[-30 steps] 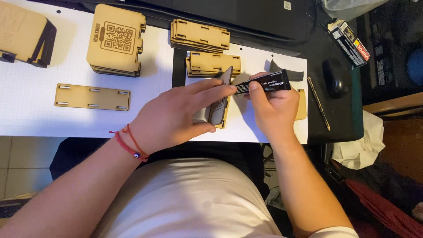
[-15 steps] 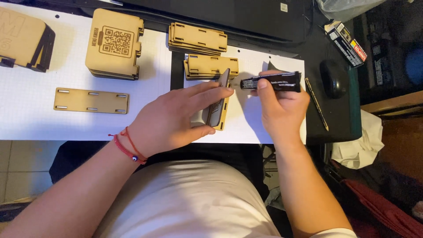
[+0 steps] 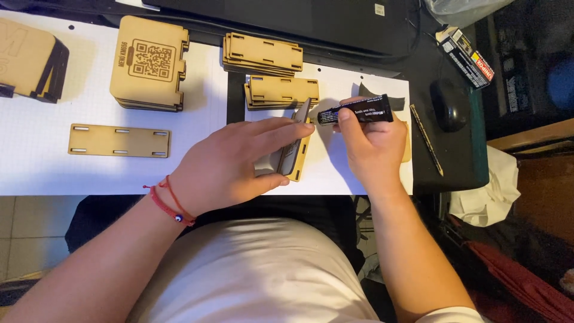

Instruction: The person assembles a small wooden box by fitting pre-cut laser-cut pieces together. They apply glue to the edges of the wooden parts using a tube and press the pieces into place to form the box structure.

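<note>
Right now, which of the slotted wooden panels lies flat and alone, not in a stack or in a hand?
The long slotted panel on the white sheet, left of the left hand. The others sit in two stacks, and one is held on edge.

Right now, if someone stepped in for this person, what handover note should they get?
Left hand: steadies a small part-built wooden piece, upright panel under its fingers.
Right hand: grips a black glue tube, nozzle at the panel's top edge.
Nearby on the white sheet: two stacks of slotted panels, one loose strip.
Done: panel stands in place.
Left: gluing appears under way; the stacks remain unassembled.
</note>
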